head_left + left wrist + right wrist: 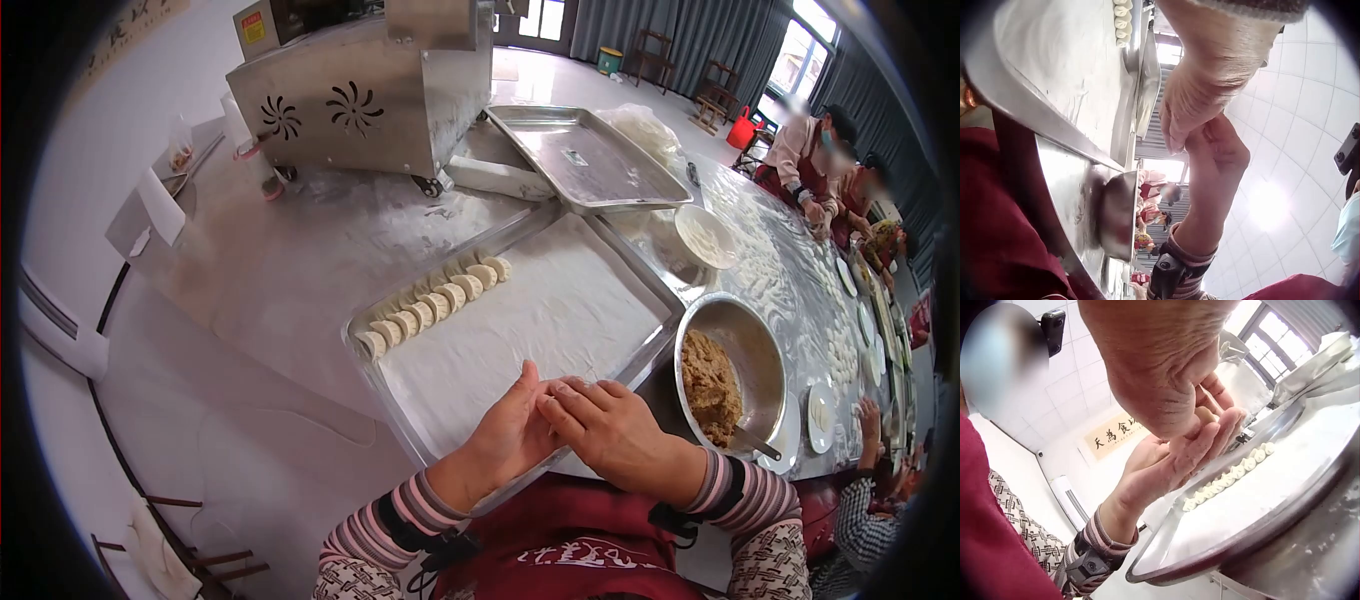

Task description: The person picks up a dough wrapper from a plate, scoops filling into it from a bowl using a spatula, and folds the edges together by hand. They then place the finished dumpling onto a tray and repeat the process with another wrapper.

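Over the near edge of a paper-lined metal tray (540,290), both hands meet. The left hand (505,432) has its palm turned up and thumb raised; the right hand (625,440) lies across its fingers. In the right wrist view the left hand (1169,464) is cupped under the right hand (1157,362). The left wrist view shows the right hand (1216,165) touching the left hand (1207,81). Whether something lies between the palms is hidden. A row of pale crescent dumplings (438,305) lies along the tray's left side.
Right of the tray stands a steel bowl (765,350) with brown filling (708,385) and a spoon handle. Behind are a second metal tray (610,165), a white bowl (706,237) and a steel machine (340,120). Several people work along the floured table at right.
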